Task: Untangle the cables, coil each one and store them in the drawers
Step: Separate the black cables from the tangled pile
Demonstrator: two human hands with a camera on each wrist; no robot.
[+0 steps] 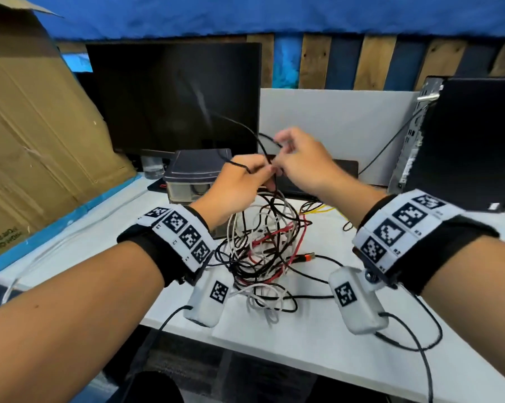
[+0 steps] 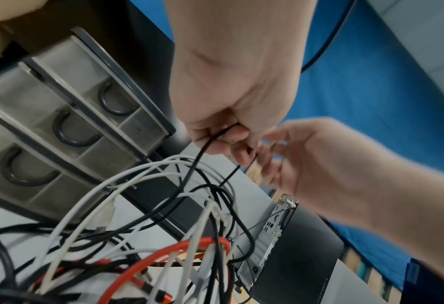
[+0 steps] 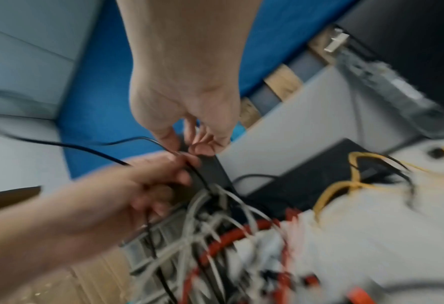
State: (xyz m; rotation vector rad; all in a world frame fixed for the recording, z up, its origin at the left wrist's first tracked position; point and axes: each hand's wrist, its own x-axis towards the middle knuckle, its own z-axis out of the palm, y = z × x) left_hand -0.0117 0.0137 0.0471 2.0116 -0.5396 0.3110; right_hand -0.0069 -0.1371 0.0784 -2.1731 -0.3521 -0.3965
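A tangle of black, white and red cables lies on the white table, partly lifted. Above it my left hand grips a thin black cable that rises out of the tangle. My right hand pinches the same black cable just beside the left fingers. In the left wrist view the left hand holds the black cable in curled fingers. In the blurred right wrist view the right hand pinches it. The grey drawer unit stands behind the left hand, its drawers closed.
A dark monitor stands at the back, a black computer tower at the right, leaning cardboard at the left. A yellow cable and a flat black device lie behind the tangle. An orange-tipped plug sticks out to the right.
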